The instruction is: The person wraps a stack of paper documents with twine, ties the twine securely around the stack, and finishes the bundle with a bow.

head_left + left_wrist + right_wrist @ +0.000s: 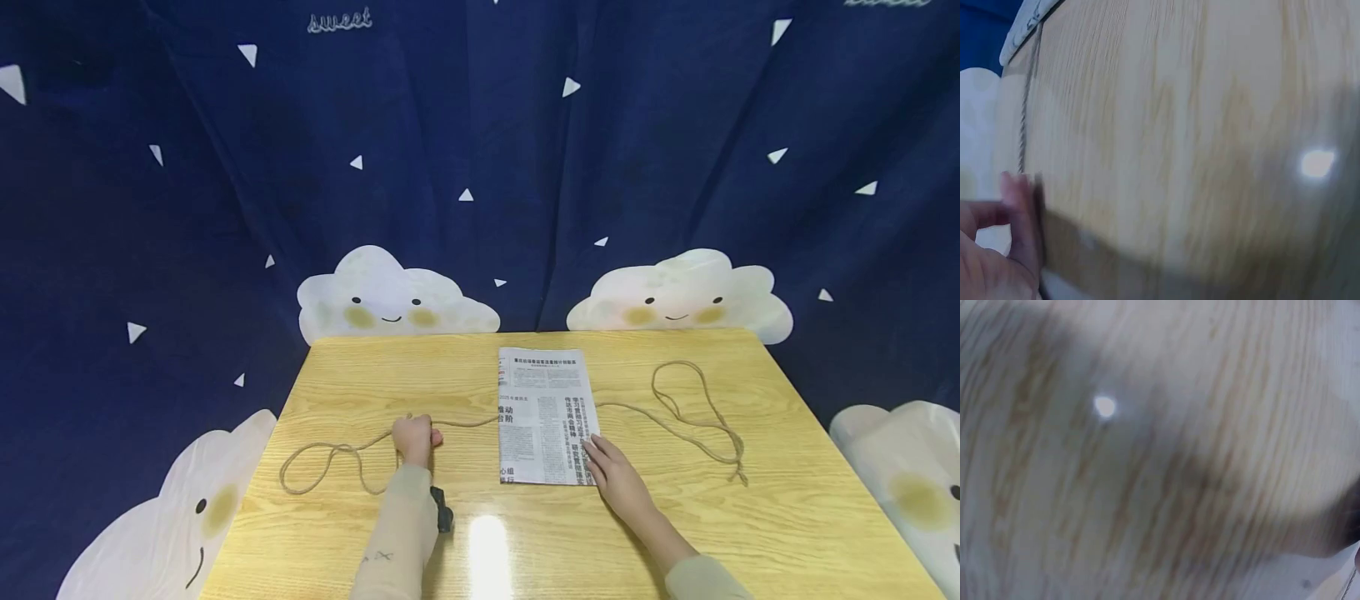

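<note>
A brown cord runs across the wooden table and passes beneath a folded newspaper, which hides its middle. Left of the paper, my left hand pinches the cord; in the left wrist view the thumb and fingers of that hand meet at the cord. My right hand lies with its fingers extended over the newspaper's lower right edge. The right wrist view shows mostly blurred tabletop, with a sliver of finger at its right border.
On the left of the wooden table the cord's end makes a loose loop; its right end curls into a long loop near the right side. Behind the table hangs a dark blue curtain with white triangles and smiling clouds.
</note>
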{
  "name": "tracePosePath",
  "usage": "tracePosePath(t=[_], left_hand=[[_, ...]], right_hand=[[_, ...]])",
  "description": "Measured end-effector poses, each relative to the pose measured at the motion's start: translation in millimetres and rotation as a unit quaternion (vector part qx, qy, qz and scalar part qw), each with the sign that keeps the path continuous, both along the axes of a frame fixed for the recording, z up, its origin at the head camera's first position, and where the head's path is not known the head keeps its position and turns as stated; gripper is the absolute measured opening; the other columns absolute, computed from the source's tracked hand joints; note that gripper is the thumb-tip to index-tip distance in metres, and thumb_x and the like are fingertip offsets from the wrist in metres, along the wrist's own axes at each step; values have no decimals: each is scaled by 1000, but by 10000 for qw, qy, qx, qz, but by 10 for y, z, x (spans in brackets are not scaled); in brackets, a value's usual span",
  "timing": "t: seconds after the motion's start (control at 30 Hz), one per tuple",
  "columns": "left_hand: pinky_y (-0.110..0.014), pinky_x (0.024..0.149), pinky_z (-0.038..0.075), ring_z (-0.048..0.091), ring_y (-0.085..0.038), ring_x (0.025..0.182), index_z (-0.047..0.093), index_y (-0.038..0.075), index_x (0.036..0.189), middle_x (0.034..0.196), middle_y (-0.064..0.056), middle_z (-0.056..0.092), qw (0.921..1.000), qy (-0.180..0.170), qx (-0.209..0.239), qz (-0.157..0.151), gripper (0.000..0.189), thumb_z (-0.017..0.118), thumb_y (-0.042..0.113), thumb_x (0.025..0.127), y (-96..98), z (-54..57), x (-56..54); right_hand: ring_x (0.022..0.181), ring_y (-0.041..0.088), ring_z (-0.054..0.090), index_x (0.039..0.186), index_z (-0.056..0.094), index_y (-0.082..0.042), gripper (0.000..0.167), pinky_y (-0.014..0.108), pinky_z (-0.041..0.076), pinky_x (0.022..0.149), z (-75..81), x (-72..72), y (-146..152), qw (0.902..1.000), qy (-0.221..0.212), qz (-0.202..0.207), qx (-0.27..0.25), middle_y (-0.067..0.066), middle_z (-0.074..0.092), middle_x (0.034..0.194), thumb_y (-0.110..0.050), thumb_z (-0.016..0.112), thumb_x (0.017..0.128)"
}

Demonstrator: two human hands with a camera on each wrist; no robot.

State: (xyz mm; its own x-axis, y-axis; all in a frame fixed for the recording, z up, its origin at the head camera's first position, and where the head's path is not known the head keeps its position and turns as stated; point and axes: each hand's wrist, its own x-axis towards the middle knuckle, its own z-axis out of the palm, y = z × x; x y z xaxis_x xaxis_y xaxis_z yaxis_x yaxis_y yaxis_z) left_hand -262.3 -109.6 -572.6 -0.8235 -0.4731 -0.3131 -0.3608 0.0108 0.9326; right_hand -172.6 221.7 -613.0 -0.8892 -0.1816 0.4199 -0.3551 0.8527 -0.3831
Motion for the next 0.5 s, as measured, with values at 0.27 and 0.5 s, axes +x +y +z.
tracePosePath(t=[0.27, 0.5], left_hand=[[-23, 31, 36, 42, -12, 33, 55, -3, 52, 40, -3, 44, 9755, 204, -2013, -866, 22, 45, -8, 72, 34, 111, 0], [-39, 48, 49, 57, -29, 59, 57, -11, 74, 72, -21, 58, 9310, -83, -3469, -1135, 8, 50, -7, 77, 104, 126, -36]], right_hand=[[114, 41, 48, 116, 60, 2, 35, 51, 40, 95, -19, 1, 11, 10000, -63, 11, -5, 23, 52, 124, -9, 65, 84], [116, 40, 47, 118, 59, 1, 35, 50, 39, 97, -17, 2, 12, 9997, -233, -27, -25, 21, 51, 126, -11, 64, 85]])
